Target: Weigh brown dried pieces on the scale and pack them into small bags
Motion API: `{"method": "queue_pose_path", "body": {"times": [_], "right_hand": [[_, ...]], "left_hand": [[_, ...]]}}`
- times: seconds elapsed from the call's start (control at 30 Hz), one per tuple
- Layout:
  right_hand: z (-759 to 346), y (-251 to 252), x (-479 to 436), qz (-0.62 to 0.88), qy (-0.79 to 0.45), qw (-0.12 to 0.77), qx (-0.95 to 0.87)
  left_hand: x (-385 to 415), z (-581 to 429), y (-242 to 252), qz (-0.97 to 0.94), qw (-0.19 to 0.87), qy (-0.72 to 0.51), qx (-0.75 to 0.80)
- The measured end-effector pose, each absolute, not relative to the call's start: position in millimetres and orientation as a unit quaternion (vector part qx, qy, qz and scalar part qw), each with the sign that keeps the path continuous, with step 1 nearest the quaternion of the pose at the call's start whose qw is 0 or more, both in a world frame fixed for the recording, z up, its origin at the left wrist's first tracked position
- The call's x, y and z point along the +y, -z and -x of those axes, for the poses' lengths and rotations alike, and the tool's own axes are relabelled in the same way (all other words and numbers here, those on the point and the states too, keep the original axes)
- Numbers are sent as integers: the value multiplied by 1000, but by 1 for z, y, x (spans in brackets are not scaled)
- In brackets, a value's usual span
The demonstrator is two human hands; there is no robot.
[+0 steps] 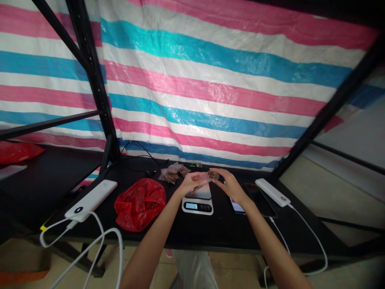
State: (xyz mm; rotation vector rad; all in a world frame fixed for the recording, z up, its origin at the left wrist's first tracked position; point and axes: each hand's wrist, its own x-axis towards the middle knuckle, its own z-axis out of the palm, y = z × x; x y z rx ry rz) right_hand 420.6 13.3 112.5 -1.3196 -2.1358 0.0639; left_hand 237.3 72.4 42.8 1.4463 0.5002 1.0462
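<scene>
Both my hands meet above a small white kitchen scale (197,205) on the black table (210,233). My left hand (191,182) and my right hand (230,184) pinch a small clear plastic bag (210,176) with brownish bits inside, fingers closed on it. The bag hangs just over the scale's platform. A red plastic bag (140,204) lies crumpled to the left of the scale. Behind it sits a clear bag of brown pieces (173,172).
Two white power banks (92,199) (272,192) with white cables lie at the table's left and right. A phone (237,206) and a dark phone (261,200) rest right of the scale. Black frame posts (93,80) and a striped tarp (210,80) stand behind.
</scene>
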Motion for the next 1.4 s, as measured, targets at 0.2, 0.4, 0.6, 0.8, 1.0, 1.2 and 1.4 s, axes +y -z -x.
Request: {"method": "queue_pose_path", "body": {"times": [0.2,0.4,0.6,0.8,1.0,1.2,1.4], "right_hand": [[-402,-145,6,481,102,181,-852],[-387,-165,7,459,203,71,-862],[-373,-169,6,405,284,14,-869],[-381,-166,0,459,351,49,-815],[-401,-168,-9,522,325,114,-780],[-397,-133,-33,543,149,232,-793],[-351,-70,-62,493,-226,326,-775]], "left_hand": [[69,-237,-44,-575,633,-476,205],[67,-235,-45,-567,641,-484,182],[64,-231,-46,-570,624,-495,201],[81,-230,-41,-597,562,-512,257],[92,-238,-29,-771,339,-404,357],[75,-199,-55,-829,225,-369,355],[60,-77,-114,-896,258,-111,343]]}}
